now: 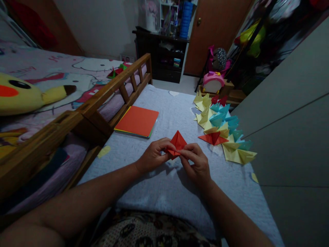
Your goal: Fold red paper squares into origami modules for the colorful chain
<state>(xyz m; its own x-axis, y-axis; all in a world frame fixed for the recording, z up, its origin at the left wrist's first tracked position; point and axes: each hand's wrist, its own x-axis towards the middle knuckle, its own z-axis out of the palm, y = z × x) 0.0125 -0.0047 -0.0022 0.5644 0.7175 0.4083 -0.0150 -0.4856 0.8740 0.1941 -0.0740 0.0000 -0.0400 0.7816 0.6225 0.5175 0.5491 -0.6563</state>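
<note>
A small red origami paper (178, 140), folded to a pointed diamond shape, is held just above the cloth-covered surface (164, 197). My left hand (155, 154) pinches its left side between thumb and fingers. On the right side, my right hand (195, 163) grips the lower edge, its fingertips almost meeting those of the left. Parts of the folds are hidden behind my fingers. Beyond the left hand lies a stack of square coloured paper (138, 120) with an orange-red sheet on top. A finished-looking red paper crane (214, 138) lies to the right of my right hand.
Several yellow and teal folded paper cranes (235, 151) stand in rows along the right edge, beside a pale cabinet (290, 137). A wooden bed rail (115, 89) borders the left. Behind it, a yellow plush toy (23, 94) rests on the bed.
</note>
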